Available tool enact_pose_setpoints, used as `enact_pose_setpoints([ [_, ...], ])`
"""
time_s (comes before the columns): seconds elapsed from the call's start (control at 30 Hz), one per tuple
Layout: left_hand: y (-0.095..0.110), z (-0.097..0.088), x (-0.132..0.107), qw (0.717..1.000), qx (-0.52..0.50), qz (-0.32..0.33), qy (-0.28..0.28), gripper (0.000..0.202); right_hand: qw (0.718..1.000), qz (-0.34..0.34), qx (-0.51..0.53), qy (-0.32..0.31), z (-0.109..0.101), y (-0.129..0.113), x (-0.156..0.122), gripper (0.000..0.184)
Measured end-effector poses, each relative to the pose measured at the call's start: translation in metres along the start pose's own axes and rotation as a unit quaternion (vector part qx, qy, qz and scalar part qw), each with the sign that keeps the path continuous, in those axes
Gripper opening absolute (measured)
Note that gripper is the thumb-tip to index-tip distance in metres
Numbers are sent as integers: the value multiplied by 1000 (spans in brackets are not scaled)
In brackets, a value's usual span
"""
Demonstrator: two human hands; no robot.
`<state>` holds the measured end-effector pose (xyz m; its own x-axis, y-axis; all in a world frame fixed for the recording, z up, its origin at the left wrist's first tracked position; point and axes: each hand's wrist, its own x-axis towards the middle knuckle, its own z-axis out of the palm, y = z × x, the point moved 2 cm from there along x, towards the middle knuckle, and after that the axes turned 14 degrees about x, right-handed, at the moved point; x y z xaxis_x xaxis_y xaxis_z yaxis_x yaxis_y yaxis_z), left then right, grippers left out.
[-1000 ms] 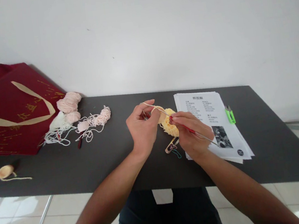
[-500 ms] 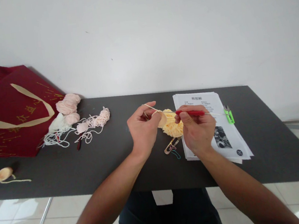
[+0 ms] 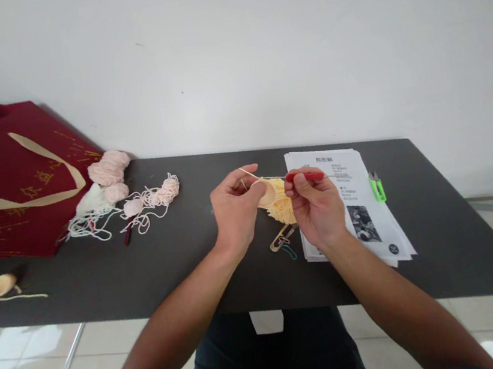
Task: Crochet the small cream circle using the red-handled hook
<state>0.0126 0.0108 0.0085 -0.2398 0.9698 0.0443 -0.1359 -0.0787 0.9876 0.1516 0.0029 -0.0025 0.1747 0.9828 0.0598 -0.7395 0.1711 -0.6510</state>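
Left hand (image 3: 235,211) pinched cream crochet piece (image 3: 268,195) above table (image 3: 119,289), finger extended, apparently tensioning yarn (image 3: 249,174). Right hand (image 3: 321,206) pinched red-handled hook (image 3: 305,175) level, presumably for control. Printed sheets (image 3: 357,193) lay right, presumably for reference.

Craft workspace, yellow yarn (image 3: 281,211), printed sheets (image 3: 360,193)

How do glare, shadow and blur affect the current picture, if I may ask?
Head view: shadow on the wall beside the burgundy gift bag; head view: glare whitening floor tiles at lower left; head view: small print on the paper sheets and the tip of the crochet hook too soft to make out.
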Motion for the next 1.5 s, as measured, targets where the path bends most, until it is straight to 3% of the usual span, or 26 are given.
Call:
enact_pose_setpoints([
  [0.2, 0, -1, 0, 999, 28, 16, 14, 31, 993, -105, -41, -23, 1, -5, -2, 16],
  [0.37, 0, -2, -1, 998, 54, 37, 24, 30, 967, -208, -143, -36, -2, -3, -8, 13],
  [0.5, 0, -3, -2, 994, 76, 65, 38, 27, 932, -288, -206, -74, 1, -4, -18, 16],
  [0.63, -1, -3, -2, 993, 82, 70, 48, 27, 868, -364, -308, -141, 5, -7, -25, 28],
  [0.73, -1, -2, 0, 997, 54, 44, 45, 27, 836, -394, -340, -174, 6, -8, -27, 37],
  [0.9, -2, -1, 5, 999, -28, -32, 23, 34, 815, -409, -351, -213, 2, -4, -23, 45],
  [1.17, 6, -3, 11, 983, -140, -88, -75, 44, 839, -384, -332, -197, 0, -3, -17, 41],
  [1.3, 9, -6, 14, 975, -152, -102, -129, 45, 880, -335, -293, -168, 2, -4, -16, 29],
  [1.5, 9, -9, 16, 978, -87, -98, -160, 46, 941, -235, -197, -140, -3, -7, -1, 12],
])
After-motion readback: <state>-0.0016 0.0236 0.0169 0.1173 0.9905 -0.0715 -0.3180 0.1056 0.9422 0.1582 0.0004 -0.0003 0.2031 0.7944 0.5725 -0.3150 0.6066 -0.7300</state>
